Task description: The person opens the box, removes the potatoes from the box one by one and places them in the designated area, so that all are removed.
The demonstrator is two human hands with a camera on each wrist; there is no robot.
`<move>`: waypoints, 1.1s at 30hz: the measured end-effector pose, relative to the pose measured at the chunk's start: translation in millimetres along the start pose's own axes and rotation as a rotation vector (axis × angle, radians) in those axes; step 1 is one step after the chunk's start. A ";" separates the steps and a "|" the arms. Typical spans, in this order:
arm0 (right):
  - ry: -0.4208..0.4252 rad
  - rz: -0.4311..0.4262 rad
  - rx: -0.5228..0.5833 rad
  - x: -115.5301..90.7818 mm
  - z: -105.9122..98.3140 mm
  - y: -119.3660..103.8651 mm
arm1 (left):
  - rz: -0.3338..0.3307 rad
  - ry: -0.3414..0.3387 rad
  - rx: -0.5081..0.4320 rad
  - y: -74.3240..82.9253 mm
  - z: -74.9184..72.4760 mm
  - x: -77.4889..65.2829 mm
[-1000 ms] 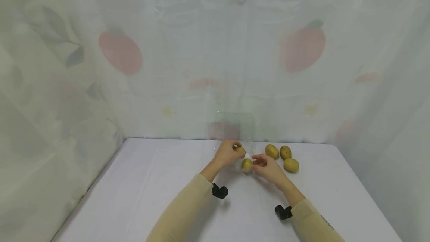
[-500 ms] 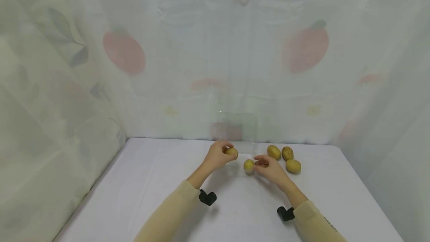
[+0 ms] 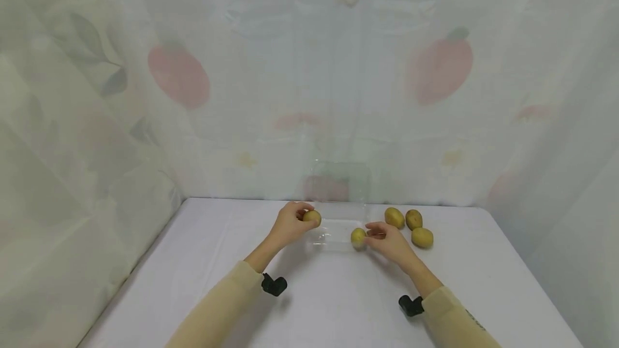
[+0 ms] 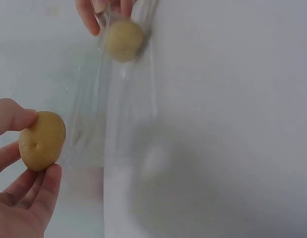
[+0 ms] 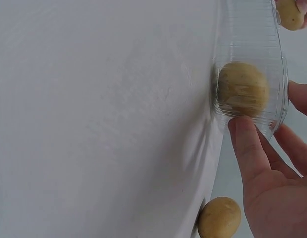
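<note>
My left hand [image 3: 290, 223] pinches a yellow potato [image 4: 43, 141] between thumb and fingertips, at the left end of a clear plastic clamshell box [image 3: 333, 232]. Its clear lid [image 3: 338, 181] is raised at the back. A second potato [image 5: 242, 89] lies inside the box at the right end, seen through the ribbed wall. My right hand [image 3: 390, 243] holds that end, fingertips on the outer wall and thumb at the rim. Both wrist views show the two hands on opposite ends of the box.
Several other potatoes lie to the right of the box, including a front potato [image 3: 422, 238] and a back-left potato [image 3: 394, 218]. A white-covered table [image 3: 203, 262] bears everything. Behind it hangs a pale printed curtain [image 3: 271, 69].
My left hand has moved left with its potato, from over the middle of the box to its left end. The right hand stays at the right end, beside the potato inside.
</note>
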State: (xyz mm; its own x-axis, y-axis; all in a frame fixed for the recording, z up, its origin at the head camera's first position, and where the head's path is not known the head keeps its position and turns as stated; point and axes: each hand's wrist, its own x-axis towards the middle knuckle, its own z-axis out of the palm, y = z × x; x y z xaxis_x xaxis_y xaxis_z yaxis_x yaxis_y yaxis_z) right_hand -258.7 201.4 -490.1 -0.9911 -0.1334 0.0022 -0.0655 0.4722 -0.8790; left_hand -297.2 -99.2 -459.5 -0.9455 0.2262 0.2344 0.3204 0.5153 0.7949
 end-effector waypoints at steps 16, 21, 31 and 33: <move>-0.008 -0.014 -0.005 0.9 -3.1 -0.4 | -0.173 0.121 0.002 -42.4 -27.5 -1.0; -0.012 -0.014 -0.003 0.5 -2.1 0.9 | -0.224 0.147 -0.010 -59.5 -28.1 -2.4; -0.003 -0.004 -0.003 0.4 -0.4 2.9 | -0.325 0.136 -0.022 -80.6 -21.8 -4.1; -0.004 -0.002 -0.003 0.2 0.4 2.7 | -0.332 0.134 -0.029 -81.1 -21.8 -5.0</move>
State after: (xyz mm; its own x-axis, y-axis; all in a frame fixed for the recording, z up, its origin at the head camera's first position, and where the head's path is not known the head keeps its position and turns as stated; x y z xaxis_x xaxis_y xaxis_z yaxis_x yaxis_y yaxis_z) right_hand -259.1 202.4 -492.7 -0.9905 -0.1376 0.0024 -0.0680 0.4746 -0.8776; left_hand -319.7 -160.2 -512.9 -0.9977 -0.0608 0.0304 -0.0055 0.5182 0.8552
